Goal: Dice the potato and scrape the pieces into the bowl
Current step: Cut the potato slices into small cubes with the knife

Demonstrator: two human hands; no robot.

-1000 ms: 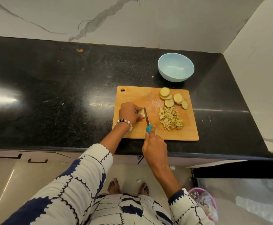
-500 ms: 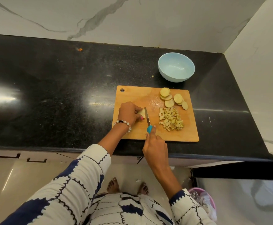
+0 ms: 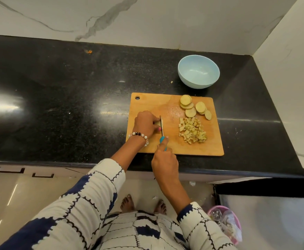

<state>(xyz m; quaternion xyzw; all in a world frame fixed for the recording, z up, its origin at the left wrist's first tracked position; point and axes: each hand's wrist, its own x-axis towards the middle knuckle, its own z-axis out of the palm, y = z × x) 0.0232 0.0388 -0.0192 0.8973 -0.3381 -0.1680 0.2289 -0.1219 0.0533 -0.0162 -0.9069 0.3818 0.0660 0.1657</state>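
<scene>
Five potato slices (image 3: 190,112), one bowl (image 3: 198,71)

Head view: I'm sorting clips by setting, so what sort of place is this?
Most likely a home kitchen. A black stone countertop runs along a marble-look wall, and on it a wooden cutting board carries potato slices and diced pieces, with a light blue bowl beyond it.

Left hand (image 3: 146,124) curled, grip on potato piece; right hand (image 3: 164,160) grip round knife handle.
</scene>
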